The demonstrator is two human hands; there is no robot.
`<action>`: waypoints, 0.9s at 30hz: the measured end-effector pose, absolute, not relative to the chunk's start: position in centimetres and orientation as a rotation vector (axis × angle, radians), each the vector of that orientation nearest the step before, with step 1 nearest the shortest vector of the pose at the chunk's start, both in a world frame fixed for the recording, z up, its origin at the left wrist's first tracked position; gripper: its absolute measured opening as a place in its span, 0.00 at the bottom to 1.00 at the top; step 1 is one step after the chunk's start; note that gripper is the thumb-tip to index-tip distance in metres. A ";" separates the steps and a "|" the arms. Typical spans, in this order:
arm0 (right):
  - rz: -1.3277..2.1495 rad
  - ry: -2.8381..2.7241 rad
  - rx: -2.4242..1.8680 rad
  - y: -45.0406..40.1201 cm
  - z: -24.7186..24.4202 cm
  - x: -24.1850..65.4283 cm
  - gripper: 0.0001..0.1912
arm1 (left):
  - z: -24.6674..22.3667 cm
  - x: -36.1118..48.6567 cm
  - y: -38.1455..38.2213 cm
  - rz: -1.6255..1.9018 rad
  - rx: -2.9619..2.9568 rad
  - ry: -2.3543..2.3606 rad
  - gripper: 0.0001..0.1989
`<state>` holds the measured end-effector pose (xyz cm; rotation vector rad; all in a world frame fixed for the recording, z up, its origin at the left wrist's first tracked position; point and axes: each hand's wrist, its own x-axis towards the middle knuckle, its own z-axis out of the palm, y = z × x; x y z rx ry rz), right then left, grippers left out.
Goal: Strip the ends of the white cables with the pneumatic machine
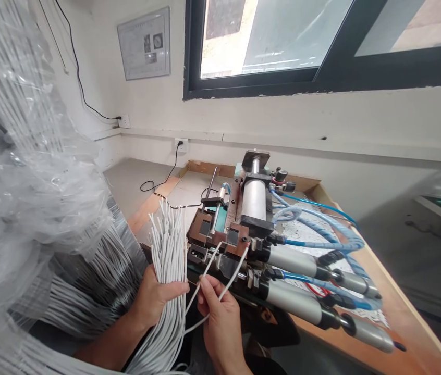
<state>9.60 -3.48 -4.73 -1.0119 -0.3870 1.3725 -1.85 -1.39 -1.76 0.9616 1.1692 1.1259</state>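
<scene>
My left hand [154, 297] is wrapped round a thick bundle of light grey cables [169, 250], whose cut ends point upward. Just right of it, my right hand [220, 312] pinches two separate cables [234, 278] between thumb and fingers. These two spread apart above the fingers, and one has a small reddish tip. Both their ends are in front of a pneumatic machine [220, 234] with brown blocks. Whether the tips touch the machine cannot be told.
Large plastic-wrapped cable bundles [28, 182] fill the left side. Silver cylinders [293, 260] and blue hoses [322, 245] extend right over the wooden-edged bench [412, 333]. A black cord [154, 186] runs to a wall socket [181, 145] behind, below a window.
</scene>
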 end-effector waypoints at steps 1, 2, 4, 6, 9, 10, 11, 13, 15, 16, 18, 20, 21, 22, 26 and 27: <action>1.376 -0.341 -1.002 -3.3 -4.5 9.7 0.15 | -1.7 -1.8 -1.2 1.152 0.987 1.129 0.09; 1.388 -0.293 -0.985 -3.1 -4.3 9.7 0.15 | -1.7 -1.8 -1.1 1.176 1.005 1.089 0.09; 1.430 -0.194 -0.930 -2.7 -4.0 9.8 0.15 | -1.7 -1.7 -0.9 1.209 1.008 1.039 0.09; 1.472 -0.111 -0.870 -2.5 -3.8 10.0 0.15 | -1.5 -1.6 -0.8 1.217 0.995 1.012 0.10; 1.520 -0.048 -0.822 -2.2 -3.4 10.2 0.14 | -0.8 -1.4 -0.7 1.226 0.987 1.002 0.11; 1.537 -0.037 -0.812 -2.2 -3.4 10.3 0.14 | -0.6 -1.4 -0.7 1.224 0.984 1.007 0.11; 1.552 -0.029 -0.801 -2.2 -3.3 10.3 0.14 | -0.3 -1.3 -0.8 1.217 0.981 1.013 0.11; 1.577 -0.016 -0.775 -2.1 -3.2 10.3 0.14 | 0.1 -1.3 -0.8 1.196 0.972 1.021 0.11; 1.592 -0.008 -0.759 -2.1 -3.3 10.3 0.14 | 0.3 -1.2 -0.9 1.186 0.975 1.010 0.12; 1.597 -0.006 -0.755 -2.1 -3.3 10.2 0.14 | 0.3 -1.2 -0.9 1.191 0.980 1.004 0.12; 1.605 -0.016 -0.758 -2.2 -3.4 10.1 0.13 | 0.1 -1.2 -1.0 1.208 0.991 1.002 0.13; 1.603 -0.073 -0.773 -2.4 -3.3 9.9 0.13 | -0.4 -1.2 -1.2 1.215 1.012 1.013 0.14; 1.604 -0.127 -0.785 -2.5 -3.2 9.8 0.13 | -0.6 -1.2 -1.3 1.209 1.029 1.020 0.14; 1.607 -0.195 -0.797 -2.7 -3.2 9.7 0.14 | -0.9 -1.3 -1.5 1.194 1.050 1.027 0.14; 1.569 -0.469 -0.838 -3.3 -3.1 9.6 0.15 | -1.8 -1.6 -2.4 1.107 1.112 1.046 0.17; 1.537 -0.507 -0.848 -3.4 -3.2 9.6 0.13 | -2.0 -1.6 -2.6 1.091 1.111 1.039 0.17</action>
